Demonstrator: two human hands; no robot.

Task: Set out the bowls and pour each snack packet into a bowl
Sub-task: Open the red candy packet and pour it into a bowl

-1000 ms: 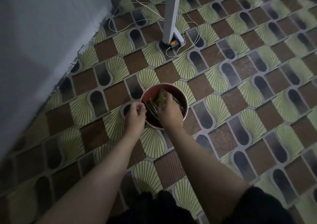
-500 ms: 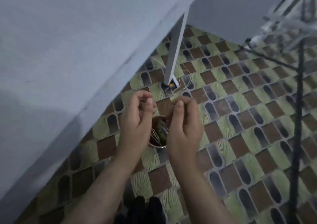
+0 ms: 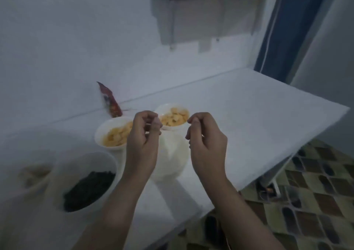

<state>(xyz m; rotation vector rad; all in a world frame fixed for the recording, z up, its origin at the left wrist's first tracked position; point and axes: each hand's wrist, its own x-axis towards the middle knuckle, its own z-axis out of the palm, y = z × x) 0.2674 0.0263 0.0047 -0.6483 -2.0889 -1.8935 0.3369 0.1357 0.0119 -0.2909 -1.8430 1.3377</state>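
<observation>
Several white bowls stand on the white table (image 3: 249, 119). One bowl (image 3: 173, 116) holds yellow snack pieces, and a second bowl (image 3: 113, 134) to its left holds the same kind. A nearer bowl (image 3: 84, 178) holds a dark snack. Another bowl (image 3: 172, 157) sits between my hands; its contents are hidden. A blurred bowl (image 3: 32, 173) is at the far left. A red snack packet (image 3: 110, 101) leans against the wall. My left hand (image 3: 143, 134) and my right hand (image 3: 206, 140) hover above the bowls, fingers curled, nothing visible in them.
The table's right edge drops to a patterned tile floor (image 3: 316, 201). A white wall (image 3: 67, 48) backs the table. A metal shelf (image 3: 210, 10) hangs above it, and a blue door frame (image 3: 277, 38) stands at the back right.
The view has swung up from a red bin on the floor to the table. Both hands have lifted away from the bin and now hang over the bowls.
</observation>
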